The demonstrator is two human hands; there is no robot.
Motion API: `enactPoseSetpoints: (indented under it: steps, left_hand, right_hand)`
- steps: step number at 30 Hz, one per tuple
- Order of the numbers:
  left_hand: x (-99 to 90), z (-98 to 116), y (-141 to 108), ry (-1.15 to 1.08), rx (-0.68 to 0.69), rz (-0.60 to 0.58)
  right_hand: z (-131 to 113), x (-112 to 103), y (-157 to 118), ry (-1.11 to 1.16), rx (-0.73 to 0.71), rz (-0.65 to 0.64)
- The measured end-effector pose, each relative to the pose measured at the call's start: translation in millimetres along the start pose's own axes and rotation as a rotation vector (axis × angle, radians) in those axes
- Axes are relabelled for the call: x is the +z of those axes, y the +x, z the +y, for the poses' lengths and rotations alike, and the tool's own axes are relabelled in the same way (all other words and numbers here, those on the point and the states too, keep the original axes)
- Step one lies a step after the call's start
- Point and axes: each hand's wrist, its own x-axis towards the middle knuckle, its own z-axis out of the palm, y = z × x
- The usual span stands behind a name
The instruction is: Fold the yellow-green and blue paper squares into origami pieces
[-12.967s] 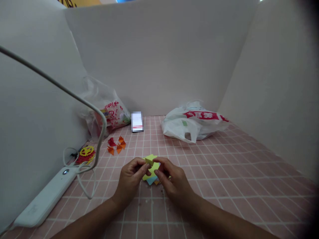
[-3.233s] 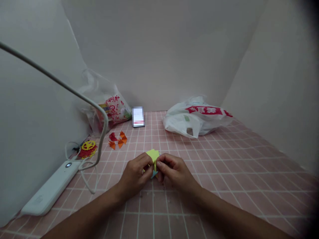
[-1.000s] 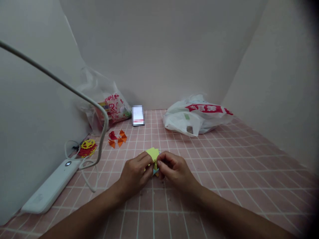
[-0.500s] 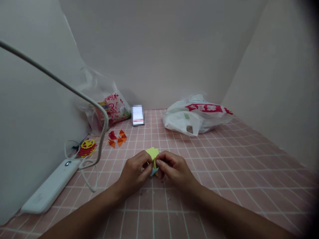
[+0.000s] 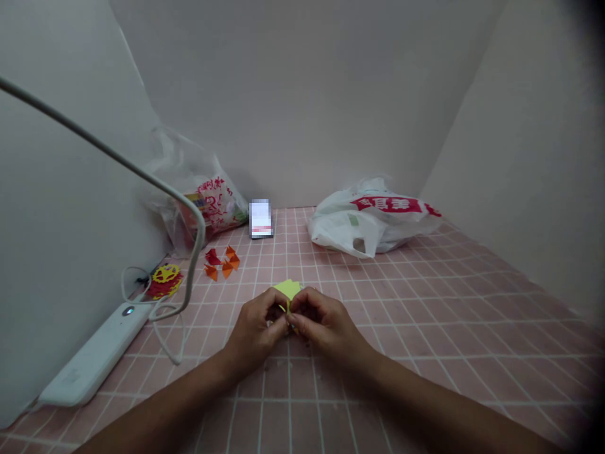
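A: What was being worked?

B: A yellow fold (image 5: 288, 306). Paper, small, narrow from this side; the fingers covered most of it, so its creases couldn't be read.

A: Grip?

B: Left hand (image 5: 258, 323) and right hand (image 5: 328, 325) both pinched it, thumb against forefinger, their tips meeting at the paper.

A: Position?

B: Over the tabletop (image 5: 425, 347), roughly midway between left and right edges, well short of the far edge. Yellow sheets (image 5: 288, 288) showed just beyond the fingers, corners overlapping.

A: Counts?

B: Fold in hand, one. Sheets, uncertain; hands hid them. Orange pieces (image 5: 227, 269), four, pointed, loosely grouped toward the left edge. Red, one beside them, possibly two. Bags, two: a clear bag (image 5: 215, 205) at the far left corner, a white bag (image 5: 343, 230) near the far edge, toward the right. Phone (image 5: 261, 217), one, screen lit, between the bags. White case (image 5: 92, 360), one, along the left edge. Cutouts (image 5: 163, 287), red and yellow, piled just past the case; too jumbled to count.
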Motion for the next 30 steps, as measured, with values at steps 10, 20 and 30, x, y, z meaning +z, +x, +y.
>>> enactPoseSetpoints:
  steps: [10, 20, 30]
  left_hand:
    - [-1.8, 1.9, 1.9, -0.258, -0.118, -0.029]
    - [-3.0, 1.8, 3.8, -0.089, -0.033, -0.037]
    - [-5.3, 2.1, 4.2, 0.094, 0.075, -0.039]
  right_hand:
    - [-2.0, -0.8, 0.5, 0.03, 0.006, 0.025]
    - [4.0, -1.0, 1.4, 0.051, 0.002, 0.021]
    - [2.6, -1.5, 2.5, 0.033, 0.006, 0.031]
